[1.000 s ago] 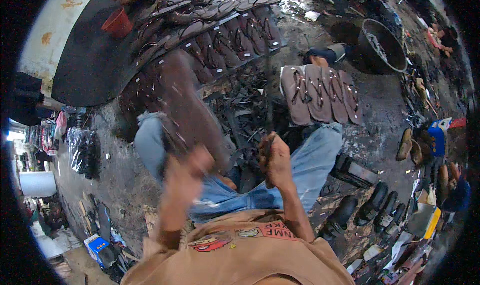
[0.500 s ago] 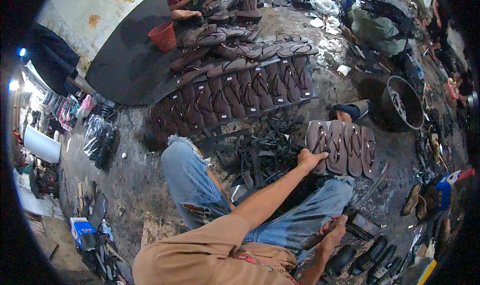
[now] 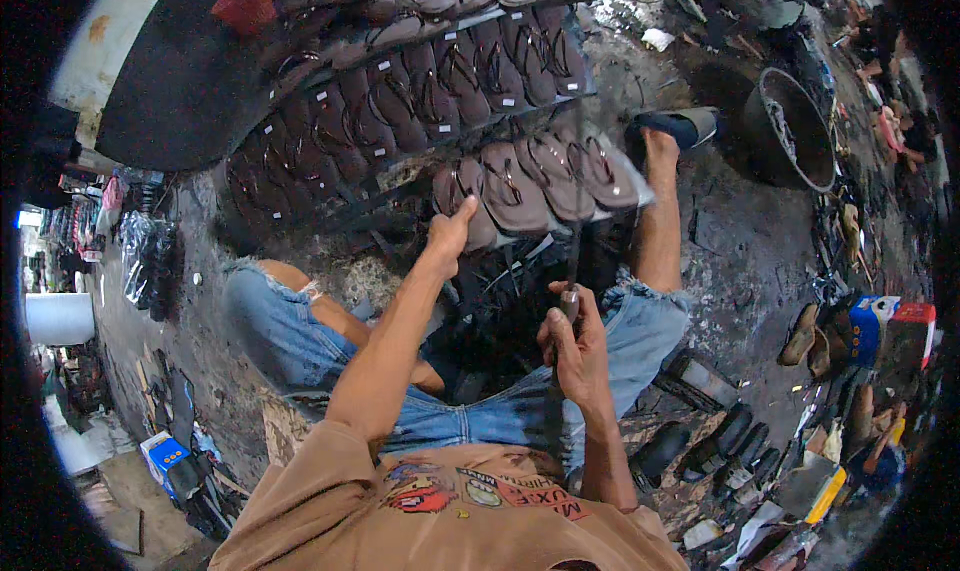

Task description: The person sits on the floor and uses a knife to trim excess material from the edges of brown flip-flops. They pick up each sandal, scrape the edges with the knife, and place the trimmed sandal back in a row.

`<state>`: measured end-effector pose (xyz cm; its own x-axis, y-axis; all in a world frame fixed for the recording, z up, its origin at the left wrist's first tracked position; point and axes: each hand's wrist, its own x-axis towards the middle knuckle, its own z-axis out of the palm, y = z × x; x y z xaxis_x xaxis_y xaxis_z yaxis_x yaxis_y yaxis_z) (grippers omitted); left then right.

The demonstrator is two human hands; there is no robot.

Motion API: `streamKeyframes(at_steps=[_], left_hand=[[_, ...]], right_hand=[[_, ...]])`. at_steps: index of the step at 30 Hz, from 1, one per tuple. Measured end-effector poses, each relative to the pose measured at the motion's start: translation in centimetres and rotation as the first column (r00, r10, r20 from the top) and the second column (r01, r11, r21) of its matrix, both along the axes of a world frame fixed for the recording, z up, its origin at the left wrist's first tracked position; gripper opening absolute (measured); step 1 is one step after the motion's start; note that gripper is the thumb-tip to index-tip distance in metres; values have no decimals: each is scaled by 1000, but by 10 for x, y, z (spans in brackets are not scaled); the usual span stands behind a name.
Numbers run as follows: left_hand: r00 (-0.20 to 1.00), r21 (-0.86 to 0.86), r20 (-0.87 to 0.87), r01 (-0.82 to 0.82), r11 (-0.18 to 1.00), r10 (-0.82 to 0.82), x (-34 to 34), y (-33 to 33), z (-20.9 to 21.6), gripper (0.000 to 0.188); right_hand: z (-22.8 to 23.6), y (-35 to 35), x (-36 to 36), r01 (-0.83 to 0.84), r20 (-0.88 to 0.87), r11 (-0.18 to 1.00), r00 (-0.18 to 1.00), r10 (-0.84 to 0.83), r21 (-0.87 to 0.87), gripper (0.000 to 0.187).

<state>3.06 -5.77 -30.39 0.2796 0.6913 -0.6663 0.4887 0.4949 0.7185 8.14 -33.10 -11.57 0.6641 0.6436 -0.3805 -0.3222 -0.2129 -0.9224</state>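
Note:
My left hand (image 3: 455,233) grips the left end of a pack of brown flip-flops (image 3: 515,196). Several flip-flops lie side by side in it, and a pale, glossy edge sticks out at the right. Over my right thigh, my right hand (image 3: 578,343) is closed round the handle of a long, thin-bladed knife (image 3: 574,251). Its dark, narrow blade points away from me and passes across the pack; whether it touches the flip-flops I cannot tell. Dark scraps hide in shadow under the pack, between my legs.
Beyond the pack runs a long row of brown flip-flops (image 3: 400,111) with small white tags. More sandals are heaped behind it. A black tub (image 3: 800,131) stands at the far right, past my foot in a dark slipper. Dark sandals (image 3: 720,441) and a blue box (image 3: 875,331) lie to the right.
The pack has moved left, in front of me, with my left hand still on it. My right hand has come forward from beside my thigh, the knife now raised. The view has tilted down.

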Motion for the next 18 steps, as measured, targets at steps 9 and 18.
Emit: streamKeyframes(at_steps=[9, 18], left_hand=[[983, -390, 148, -47, 920, 113, 9, -7, 75, 41], [982, -405, 106, -103, 909, 158, 8, -15, 89, 45]], right_hand=[[-22, 39, 16, -247, 221, 867, 903, 368, -433, 35], [-40, 64, 45, -352, 115, 753, 864, 489, -556, 46]])
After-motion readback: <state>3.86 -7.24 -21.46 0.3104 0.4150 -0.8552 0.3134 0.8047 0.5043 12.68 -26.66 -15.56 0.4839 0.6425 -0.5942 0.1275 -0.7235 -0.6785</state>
